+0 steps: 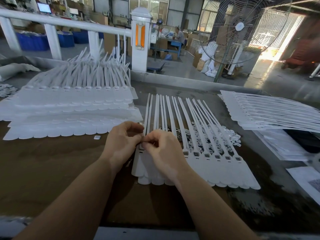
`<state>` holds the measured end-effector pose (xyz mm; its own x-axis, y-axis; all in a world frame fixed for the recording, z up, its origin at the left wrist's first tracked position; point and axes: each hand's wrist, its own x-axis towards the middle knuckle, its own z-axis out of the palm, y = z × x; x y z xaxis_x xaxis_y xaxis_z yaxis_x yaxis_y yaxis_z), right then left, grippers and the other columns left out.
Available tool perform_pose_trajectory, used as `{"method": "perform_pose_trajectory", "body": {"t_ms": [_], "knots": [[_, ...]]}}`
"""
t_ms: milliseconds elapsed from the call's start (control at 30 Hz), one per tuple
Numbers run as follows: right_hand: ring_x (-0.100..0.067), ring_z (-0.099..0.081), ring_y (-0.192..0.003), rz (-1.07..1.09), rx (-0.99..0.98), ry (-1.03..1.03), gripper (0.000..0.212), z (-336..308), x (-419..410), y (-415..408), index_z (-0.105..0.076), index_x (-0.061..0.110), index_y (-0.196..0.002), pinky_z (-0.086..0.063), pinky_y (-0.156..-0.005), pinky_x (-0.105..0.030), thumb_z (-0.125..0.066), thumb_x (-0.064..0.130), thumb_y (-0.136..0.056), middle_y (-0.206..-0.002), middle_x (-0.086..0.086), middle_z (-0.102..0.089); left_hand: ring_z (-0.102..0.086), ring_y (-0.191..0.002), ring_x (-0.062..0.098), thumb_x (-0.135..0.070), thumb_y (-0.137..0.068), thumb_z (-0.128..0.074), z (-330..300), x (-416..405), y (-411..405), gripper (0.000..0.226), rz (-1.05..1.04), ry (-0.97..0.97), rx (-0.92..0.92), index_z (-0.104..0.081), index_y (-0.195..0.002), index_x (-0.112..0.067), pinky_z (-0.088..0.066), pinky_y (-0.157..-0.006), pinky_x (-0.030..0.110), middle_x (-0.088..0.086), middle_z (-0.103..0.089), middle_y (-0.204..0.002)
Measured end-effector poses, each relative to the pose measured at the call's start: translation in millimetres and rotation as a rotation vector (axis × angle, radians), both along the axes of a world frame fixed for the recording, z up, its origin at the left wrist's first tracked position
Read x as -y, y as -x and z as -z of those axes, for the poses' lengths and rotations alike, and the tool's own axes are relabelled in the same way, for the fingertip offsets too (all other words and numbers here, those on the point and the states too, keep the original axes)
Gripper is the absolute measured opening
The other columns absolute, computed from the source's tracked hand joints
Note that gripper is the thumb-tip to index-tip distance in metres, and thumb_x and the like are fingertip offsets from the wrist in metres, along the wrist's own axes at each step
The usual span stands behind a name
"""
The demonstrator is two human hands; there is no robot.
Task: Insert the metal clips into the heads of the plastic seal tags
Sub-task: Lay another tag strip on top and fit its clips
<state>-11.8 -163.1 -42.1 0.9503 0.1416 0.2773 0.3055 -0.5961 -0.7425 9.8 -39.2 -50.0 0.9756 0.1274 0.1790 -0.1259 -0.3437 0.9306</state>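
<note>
Right at the grip, where the fingertips of both hands meet, work goes on over the leftmost head of a joined strip of seal tags (199,163) lying on the bench (52,161). The left hand (121,142) has its fingers curled inward and pinched against the strip's edge; the right hand (161,149) is curled too, thumb and forefinger pressed together as if holding a metal clip, though the clip itself is too small and hidden to make out. Just right of the grip, six heads stand in a row with dark square openings; whether clips already sit in them I cannot tell. Behind the grip, under the tags' long tails, lies a loose heap of small clips (211,135), so supply remains.

Judging progress: far left of the grip a tall stack of tag strips (69,108) is piled up, and far right another stack (277,111) lies flat; which is finished and which is waiting is not clear, but a good deal of work appears to be left. One stray small piece (96,137) lies just left of the grip.

The bench is dark brown and worn. Beyond it stand a white railing (52,23), a large cage fan (242,28), blue bins (32,40) and a concrete workshop floor with a person seated at a far table.
</note>
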Motion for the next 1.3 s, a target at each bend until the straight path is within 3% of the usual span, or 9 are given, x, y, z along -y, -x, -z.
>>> {"method": "perform_pose_trajectory", "body": {"t_ms": [267, 500, 733, 867, 1000, 1067, 1167, 1300], "knots": [[-0.011, -0.058, -0.090, 0.021, 0.061, 0.110, 0.012, 2.7, -1.2, 0.0, -0.070, 0.018, -0.096, -0.049, -0.084, -0.031, -0.062, 0.021, -0.088, -0.096, 0.003, -0.062, -0.061, -0.087, 0.000, -0.003, -0.084, -0.064, -0.1, 0.1, 1.1, 0.020, 0.003, 0.003, -0.006, -0.066, -0.096, -0.018, -0.043, -0.069, 0.008, -0.008, -0.067, -0.091], [-0.013, -0.058, -0.087, 0.027, 0.115, 0.103, 0.010, 3.2, -2.6, 3.9, -0.070, 0.017, -0.092, -0.049, -0.082, -0.033, -0.063, 0.018, -0.086, -0.094, 0.002, -0.062, -0.062, -0.089, 0.002, -0.003, -0.084, -0.064, -0.3, -0.6, 1.6, 0.019, 0.008, 0.016, -0.006, -0.066, -0.096, -0.019, -0.044, -0.070, 0.009, -0.007, -0.068, -0.092], [-0.020, -0.056, -0.095, -0.026, 0.305, 0.437, 0.025, 2.8, -3.3, 15.8, -0.071, 0.008, -0.099, -0.048, -0.083, -0.035, -0.049, 0.010, -0.087, -0.098, -0.005, -0.063, -0.064, -0.092, 0.009, -0.002, -0.083, -0.066, -0.5, -2.0, 1.6, 0.020, 0.012, 0.040, -0.025, -0.067, -0.097, -0.017, -0.049, -0.078, 0.018, -0.003, -0.069, -0.094], [-0.022, -0.060, -0.085, -0.033, 0.374, 0.607, 0.043, 0.3, -3.7, 24.3, -0.072, 0.007, -0.087, -0.051, -0.070, -0.035, -0.032, 0.020, -0.084, -0.092, -0.006, -0.065, -0.064, -0.095, 0.012, -0.003, -0.082, -0.067, -0.9, -2.0, 1.1, 0.020, 0.008, 0.019, -0.034, -0.067, -0.098, -0.016, -0.050, -0.089, 0.030, -0.002, -0.069, -0.097], [-0.015, -0.063, -0.080, 0.001, 0.407, 0.718, 0.036, 0.4, -4.4, 29.3, -0.075, 0.015, -0.081, -0.050, -0.066, -0.027, -0.039, 0.021, -0.084, -0.088, 0.000, -0.068, -0.063, -0.092, 0.007, -0.005, -0.082, -0.068, -0.3, -1.3, 0.9, 0.019, -0.008, -0.017, -0.016, -0.066, -0.095, -0.019, -0.048, -0.080, 0.019, -0.007, -0.068, -0.094], [-0.016, -0.063, -0.081, -0.010, 0.376, 0.713, 0.032, -2.1, -3.6, 29.4, -0.074, 0.014, -0.082, -0.050, -0.067, -0.027, -0.043, 0.020, -0.084, -0.086, 0.000, -0.068, -0.063, -0.093, 0.008, -0.004, -0.082, -0.068, -0.3, -1.1, 0.8, 0.019, -0.012, -0.020, -0.015, -0.067, -0.095, -0.018, -0.047, -0.082, 0.020, -0.007, -0.068, -0.094], [-0.021, -0.058, -0.096, -0.093, 0.270, 0.641, 0.026, -7.1, 2.5, 25.8, -0.071, 0.010, -0.099, -0.048, -0.084, -0.033, -0.049, 0.013, -0.086, -0.100, -0.005, -0.066, -0.064, -0.095, 0.010, -0.003, -0.081, -0.068, -1.0, -0.6, 1.2, 0.020, -0.021, -0.008, -0.027, -0.068, -0.097, -0.016, -0.048, -0.089, 0.026, -0.005, -0.069, -0.095], [-0.011, -0.059, -0.093, 0.044, 0.196, 0.432, 0.024, -15.7, 26.1, 17.6, -0.066, 0.017, -0.111, -0.049, -0.089, -0.027, -0.052, 0.012, -0.092, -0.104, 0.001, -0.067, -0.063, -0.095, 0.008, -0.005, -0.082, -0.068, -0.6, -0.1, 0.2, 0.019, -0.022, -0.006, -0.021, -0.067, -0.096, -0.018, -0.047, -0.091, 0.027, -0.008, -0.068, -0.094]]}}
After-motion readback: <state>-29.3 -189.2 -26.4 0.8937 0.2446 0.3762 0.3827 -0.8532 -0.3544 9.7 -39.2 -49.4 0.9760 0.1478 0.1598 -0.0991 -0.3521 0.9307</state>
